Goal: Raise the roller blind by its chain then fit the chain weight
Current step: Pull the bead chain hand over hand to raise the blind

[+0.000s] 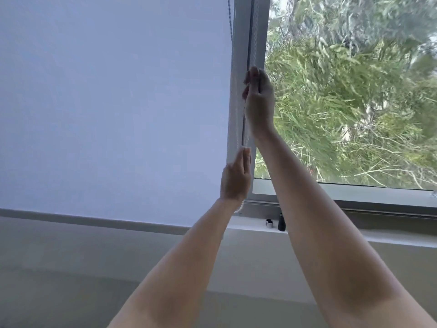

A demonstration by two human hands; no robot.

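Observation:
A pale roller blind covers the left window down to its bottom bar near the sill. Its white bead chain hangs along the grey window frame at the blind's right edge. My right hand is raised high and closed on the chain. My left hand is lower, fingers pointing up, pinching the chain just below the right wrist. A small black chain weight stands on the sill beside a small silver and black piece.
The right window pane is uncovered and shows green trees outside. A grey frame post divides the two panes. The white sill runs along below, with a plain wall under it.

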